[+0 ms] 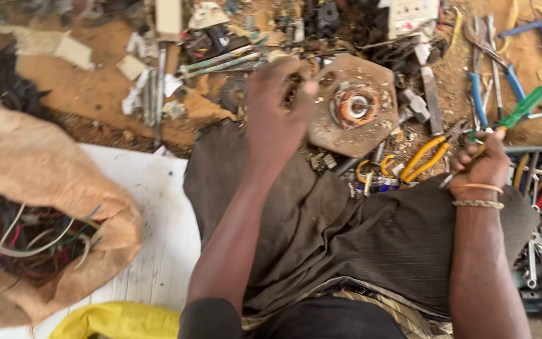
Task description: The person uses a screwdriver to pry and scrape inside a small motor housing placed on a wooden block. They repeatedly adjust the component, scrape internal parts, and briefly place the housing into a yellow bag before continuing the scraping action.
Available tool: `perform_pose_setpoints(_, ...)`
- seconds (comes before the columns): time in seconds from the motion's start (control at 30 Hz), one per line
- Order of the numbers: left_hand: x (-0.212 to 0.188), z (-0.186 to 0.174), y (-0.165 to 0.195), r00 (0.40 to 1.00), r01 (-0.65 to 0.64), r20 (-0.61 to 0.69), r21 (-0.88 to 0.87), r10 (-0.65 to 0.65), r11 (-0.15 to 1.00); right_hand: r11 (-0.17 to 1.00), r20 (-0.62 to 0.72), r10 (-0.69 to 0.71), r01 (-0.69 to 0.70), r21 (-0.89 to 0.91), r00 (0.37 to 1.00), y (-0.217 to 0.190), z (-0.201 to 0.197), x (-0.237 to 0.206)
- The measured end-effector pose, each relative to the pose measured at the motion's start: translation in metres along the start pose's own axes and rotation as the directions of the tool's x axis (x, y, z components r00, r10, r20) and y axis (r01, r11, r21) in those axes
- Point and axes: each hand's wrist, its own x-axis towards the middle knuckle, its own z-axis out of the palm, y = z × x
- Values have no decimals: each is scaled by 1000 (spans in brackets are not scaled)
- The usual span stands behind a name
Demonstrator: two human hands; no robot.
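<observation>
Left hand (277, 110) closed on the near-left rim of a rusty flat motor plate (354, 107), tilted up toward the camera, copper-wound hub facing up. Right hand (484, 164) wrapped around a green-handled screwdriver (517, 111), long axis slanting up and away to the right, handle end outermost; tip hidden, probably inside the fist. Yellow-handled pliers (426, 157) just left of that hand, on the ground.

a brown sack (39, 169) of wires (26, 242) beside yellow-handled pliers (426, 157).
</observation>
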Motion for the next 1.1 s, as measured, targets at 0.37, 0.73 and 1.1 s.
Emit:
perform_pose_setpoints(0.37, -7, 131, -87, 882, -431, 389, 441, 265, 788, 810, 88, -194, 210, -547, 977, 33, 10, 11)
perform_pose_setpoints(0.73, -8, 83, -50, 969, 243, 184, -626, -162, 741, 789, 106, -191, 217, -574, 976, 34, 2, 9)
perform_pose_setpoints(1.1, 15, 50, -60, 880, 472, 473, -881, -37, -37, 739, 87, -191, 202, -643, 978, 35, 4, 15)
